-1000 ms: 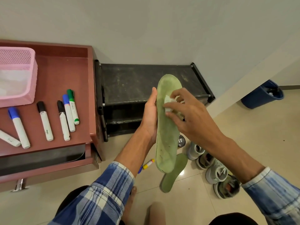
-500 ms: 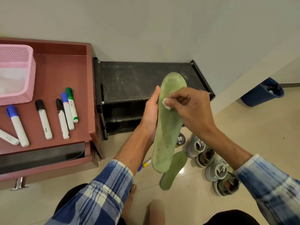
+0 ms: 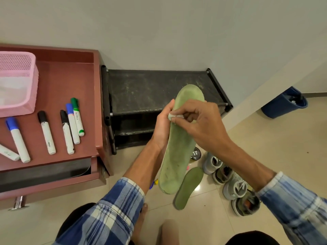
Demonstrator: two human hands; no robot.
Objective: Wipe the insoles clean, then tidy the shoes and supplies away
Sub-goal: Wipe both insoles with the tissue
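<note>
Green foam insole (image 3: 178, 147) is standing nearly upright in the air in front of the black shoe rack (image 3: 159, 91), toe end up, clear of the floor. We are noting the left hand (image 3: 162, 128) gripping its left edge, thumb lying along the rim; the other fingers are passing behind the insole, out of sight. We are noting the right hand (image 3: 200, 124) pinching a small white wipe (image 3: 172, 116) between thumb and curled fingers and pressing it on the insole's upper part, just beside the left thumb. We are finding a second green insole (image 3: 189, 188) lying flat on the tiled floor in front of the rack, below the held one. We are logging grey shoes (image 3: 235, 186) lying in a row to the rack's right front, and a round dark tin (image 3: 196, 153) near the rack's foot, partly hidden. We are recording a red-brown cabinet (image 3: 70, 82) standing just beside the rack's left side, carrying several markers (image 3: 70, 128) and a pink basket (image 3: 17, 82), its drawer hanging open. We are seeing a blue bin (image 3: 284, 105) sitting well to the rack's right.
</note>
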